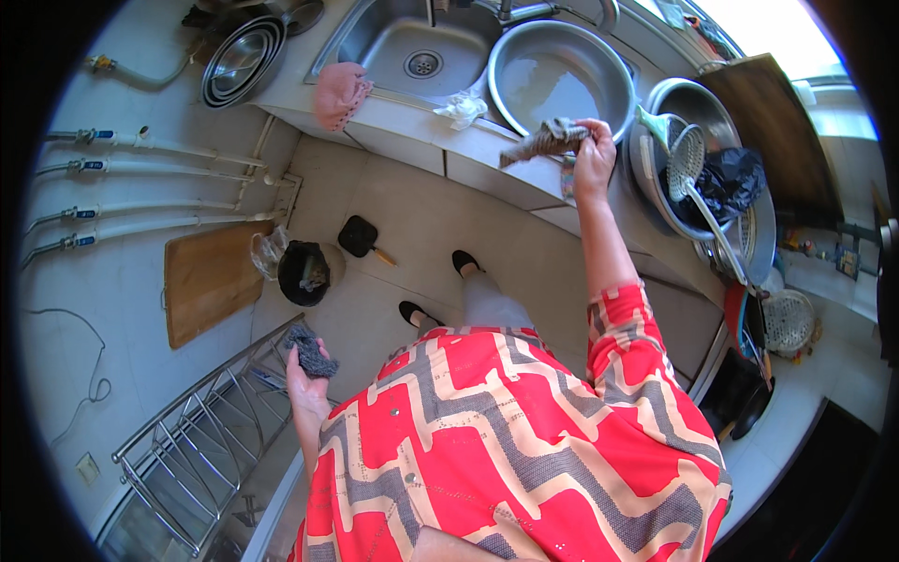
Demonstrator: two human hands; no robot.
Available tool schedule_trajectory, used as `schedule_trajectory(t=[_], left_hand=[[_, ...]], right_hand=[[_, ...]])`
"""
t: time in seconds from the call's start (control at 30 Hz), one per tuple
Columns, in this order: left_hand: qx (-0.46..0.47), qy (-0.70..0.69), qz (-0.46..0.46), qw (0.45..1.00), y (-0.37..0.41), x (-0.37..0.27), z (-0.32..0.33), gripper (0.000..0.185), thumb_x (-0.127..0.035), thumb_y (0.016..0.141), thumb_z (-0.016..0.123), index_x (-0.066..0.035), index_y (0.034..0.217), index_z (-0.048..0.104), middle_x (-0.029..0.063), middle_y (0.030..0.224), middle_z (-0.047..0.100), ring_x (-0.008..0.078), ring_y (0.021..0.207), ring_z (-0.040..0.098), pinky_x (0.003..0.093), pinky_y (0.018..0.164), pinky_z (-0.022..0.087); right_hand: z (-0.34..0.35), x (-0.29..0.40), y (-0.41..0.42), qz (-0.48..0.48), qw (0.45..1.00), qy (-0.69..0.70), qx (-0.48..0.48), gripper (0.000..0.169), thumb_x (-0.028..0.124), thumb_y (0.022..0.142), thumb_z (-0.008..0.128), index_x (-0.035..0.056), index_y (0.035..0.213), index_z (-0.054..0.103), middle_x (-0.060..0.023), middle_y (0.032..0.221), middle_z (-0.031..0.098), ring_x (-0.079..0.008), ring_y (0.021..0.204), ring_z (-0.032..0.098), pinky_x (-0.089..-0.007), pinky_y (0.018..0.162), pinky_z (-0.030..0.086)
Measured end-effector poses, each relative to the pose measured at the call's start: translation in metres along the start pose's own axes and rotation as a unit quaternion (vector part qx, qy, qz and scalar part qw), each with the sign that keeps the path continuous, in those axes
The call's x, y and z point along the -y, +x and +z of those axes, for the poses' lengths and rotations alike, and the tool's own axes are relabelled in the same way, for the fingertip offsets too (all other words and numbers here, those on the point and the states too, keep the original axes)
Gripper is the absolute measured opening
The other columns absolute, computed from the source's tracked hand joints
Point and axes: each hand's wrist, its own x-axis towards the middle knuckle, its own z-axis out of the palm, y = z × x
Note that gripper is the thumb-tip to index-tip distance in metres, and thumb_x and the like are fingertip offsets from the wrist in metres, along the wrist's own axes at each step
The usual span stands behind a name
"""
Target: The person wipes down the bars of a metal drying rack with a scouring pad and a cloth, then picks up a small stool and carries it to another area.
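Observation:
My right hand (595,158) grips a crumpled brownish-grey cloth (544,142) above the counter's front edge. Just behind it stands a large stainless steel basin (518,60) with some water in it. On the lower left, my left hand (307,386) holds a dark grey mesh scourer (314,355) up on its fingers, above a metal rack. To the left of the basin is a steel sink (383,53) with a drain. A pink cloth (340,95) hangs over its front corner, and a crumpled white plastic or tissue (462,109) lies beside the basin.
Right of the basin, metal pots (646,165) hold a skimmer (685,158) and a black plastic bag (734,183). Nested steel bowls (242,63) stand far left. A bin (303,274), a small pan (358,237), a wooden board (211,284) and a chrome rack (197,421) are low down.

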Motion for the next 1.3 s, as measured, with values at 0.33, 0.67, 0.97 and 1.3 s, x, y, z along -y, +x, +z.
schedule_trajectory(t=[0.33,0.67,0.97,1.3], left_hand=[[-0.042,-0.029,0.010,0.999,-0.007,0.007,-0.032,0.033,-0.027,0.099,0.050,0.001,0.117,0.054,0.0160,0.105,0.060,0.0268,0.093,0.063,0.0341,0.073,0.057],[-0.083,-0.058,0.066,0.993,-0.008,0.025,-0.050,0.031,-0.026,0.097,0.055,0.001,0.114,0.057,0.0132,0.103,0.063,0.0273,0.095,0.064,0.0354,0.076,0.057],[-0.137,-0.145,0.090,0.976,-0.024,0.070,-0.049,0.034,-0.025,0.099,0.051,0.002,0.119,0.053,0.0195,0.105,0.063,0.0313,0.090,0.066,0.0389,0.069,0.057],[-0.152,-0.190,0.106,0.964,-0.022,0.088,-0.061,0.033,-0.025,0.102,0.044,0.003,0.118,0.052,0.0184,0.101,0.064,0.0307,0.083,0.066,0.0375,0.063,0.055]], right_hand=[[0.002,-0.143,0.102,0.053,0.809,-0.517,0.274,0.037,0.008,0.078,0.055,0.0152,0.112,0.070,-0.0196,0.108,0.068,-0.0347,0.103,0.065,-0.0407,0.095,0.047],[0.022,-0.144,0.119,-0.012,0.800,-0.556,0.228,0.085,0.024,0.070,0.074,0.0217,0.147,0.038,-0.0198,0.148,0.039,-0.0388,0.135,0.039,-0.0461,0.110,0.036],[0.001,-0.205,0.141,0.240,0.873,-0.338,0.257,0.060,0.028,0.075,0.077,-0.0053,0.121,0.059,-0.0159,0.109,0.066,-0.0248,0.093,0.063,-0.0362,0.081,0.051],[-0.032,-0.204,0.207,0.329,0.912,0.220,0.108,0.029,0.002,0.076,0.061,-0.0070,0.103,0.060,-0.0202,0.106,0.063,-0.0361,0.089,0.065,-0.0428,0.075,0.060]])
